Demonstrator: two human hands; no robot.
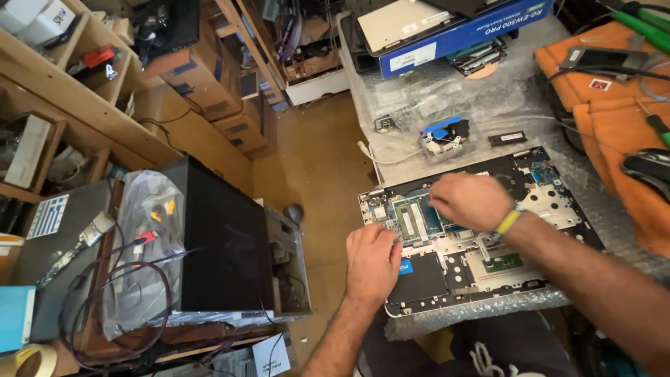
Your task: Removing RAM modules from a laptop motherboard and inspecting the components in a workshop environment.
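Working inside the opened laptop [481, 237] on the bubble-wrapped bench [447, 98]: left hand [372, 262] curled at the memory module [413, 220], grip unclear; right hand [471, 201] fingers bunched over the board, contents hidden. Best pressing gently, evenly, keeping clear of the loose cable [391, 159].

The laptop [481, 237] lay opened up on bubble wrap [488, 98], its bottom cover off and its insides facing up — a silver-white frame around dark circuit boards. It sat slightly askew on the table, one long edge toward the person. Two memory sticks [413, 218] lay flat, side by side, in the blue-green board near the left end. A black rectangular drive [417, 277] filled the near left corner — a small blue label at its upper edge.
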